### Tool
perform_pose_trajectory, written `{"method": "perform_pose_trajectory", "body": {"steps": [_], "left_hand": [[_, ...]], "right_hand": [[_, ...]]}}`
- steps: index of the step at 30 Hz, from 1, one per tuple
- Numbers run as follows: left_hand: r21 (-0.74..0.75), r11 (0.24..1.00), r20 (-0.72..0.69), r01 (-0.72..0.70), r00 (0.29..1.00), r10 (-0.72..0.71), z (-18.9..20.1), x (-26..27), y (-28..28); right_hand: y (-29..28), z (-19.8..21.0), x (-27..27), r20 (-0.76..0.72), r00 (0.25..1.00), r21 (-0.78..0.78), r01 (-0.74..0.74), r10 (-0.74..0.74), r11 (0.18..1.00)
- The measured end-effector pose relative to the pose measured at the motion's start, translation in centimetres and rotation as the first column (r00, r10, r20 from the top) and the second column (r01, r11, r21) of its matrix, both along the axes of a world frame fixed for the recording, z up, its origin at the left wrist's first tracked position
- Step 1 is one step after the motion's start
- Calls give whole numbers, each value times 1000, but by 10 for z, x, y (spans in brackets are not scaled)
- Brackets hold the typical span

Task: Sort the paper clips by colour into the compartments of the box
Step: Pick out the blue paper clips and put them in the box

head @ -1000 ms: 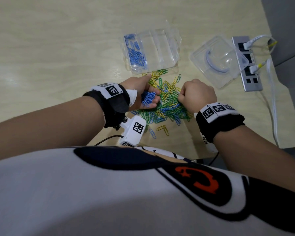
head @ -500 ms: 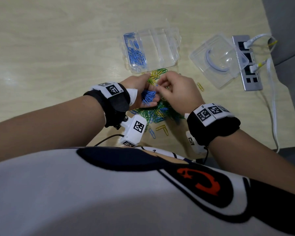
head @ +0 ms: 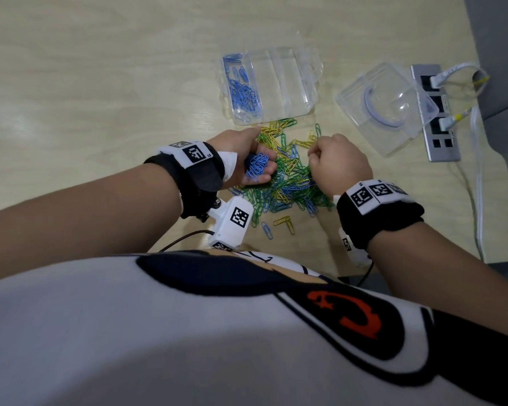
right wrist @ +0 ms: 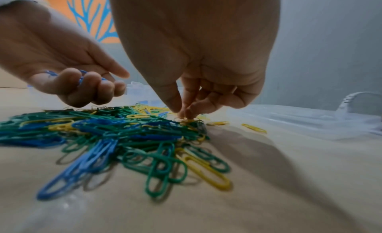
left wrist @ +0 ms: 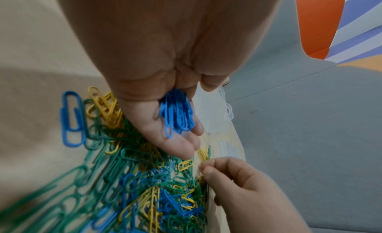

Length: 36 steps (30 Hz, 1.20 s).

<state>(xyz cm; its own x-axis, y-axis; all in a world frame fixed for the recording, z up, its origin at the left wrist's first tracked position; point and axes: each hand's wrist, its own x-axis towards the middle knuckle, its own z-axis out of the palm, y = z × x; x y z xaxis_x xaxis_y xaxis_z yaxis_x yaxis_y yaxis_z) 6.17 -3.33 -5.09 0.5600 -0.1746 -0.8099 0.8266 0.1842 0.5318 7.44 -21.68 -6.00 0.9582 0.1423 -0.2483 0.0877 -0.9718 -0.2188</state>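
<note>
A mixed pile of blue, green and yellow paper clips [head: 288, 183] lies on the table just in front of the clear compartment box [head: 279, 83]. The box's left compartment holds blue clips [head: 244, 92]; its other compartments look bare. My left hand [head: 263, 155] hovers palm-up at the pile's left edge, fingers curled round a bunch of blue clips [left wrist: 177, 115]. My right hand [right wrist: 184, 114] reaches down at the pile's far right edge. Its thumb and fingertips pinch together on a clip there; I cannot make out its colour.
The clear lid [head: 387, 106] lies to the right of the box. Behind it sits a grey power strip [head: 436, 112] with white cables [head: 478, 183] running along the table's right edge. A few loose clips [head: 285, 222] lie near the front edge.
My right hand went to the left hand half a second ago, then moved back right and down onto the pile's far edge. The left hand stayed put with its blue bunch.
</note>
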Motion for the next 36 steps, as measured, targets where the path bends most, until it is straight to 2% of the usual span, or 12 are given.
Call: {"method": "perform_pose_trajectory", "body": {"steps": [5,11,15,22,27,29,31,32,33,34,35,36], "left_hand": [[14,1000,4,11,1000,-11,3,-2,-6],[33,999,5,17,1000,-17,2,-2,-3],[49,999,6,22,1000,-23,1,-3,-4],[55,998,3,19,1000,-19,4,-3,-3],[67,998,-16,7,1000,-6,2,0,-2],[84,996,-32,-16,999,19,2,0,-6],[135,990,-8,-40,999,42,-1,-1,-7],[145,984,-18,-107,994,111,-1,-1,-5],[174,980,20,-101,995,99,-2,0,-3],[156,983,-3,-100,995,102,3,0,-5],[87,984,-21,-153,988,155,4,1,-6],[67,991,-14,-116,993,118,6,0,-7]], "right_hand": [[14,-6,4,-12,1000,72,-2,3,997],[17,-8,10,24,1000,-16,13,-13,1000],[15,-6,13,23,999,81,25,-27,996],[17,-6,16,-11,1000,15,-14,14,1000],[13,1,11,78,995,145,51,-62,988],[17,5,7,110,993,267,22,-53,963],[26,12,-1,90,995,388,-77,45,919],[31,14,-5,81,990,413,-136,112,901],[36,14,-8,88,983,413,-181,159,893],[39,13,-9,111,978,398,-205,175,894],[40,10,-8,138,977,373,-202,161,906],[38,7,-5,153,980,338,-174,129,925]]}}
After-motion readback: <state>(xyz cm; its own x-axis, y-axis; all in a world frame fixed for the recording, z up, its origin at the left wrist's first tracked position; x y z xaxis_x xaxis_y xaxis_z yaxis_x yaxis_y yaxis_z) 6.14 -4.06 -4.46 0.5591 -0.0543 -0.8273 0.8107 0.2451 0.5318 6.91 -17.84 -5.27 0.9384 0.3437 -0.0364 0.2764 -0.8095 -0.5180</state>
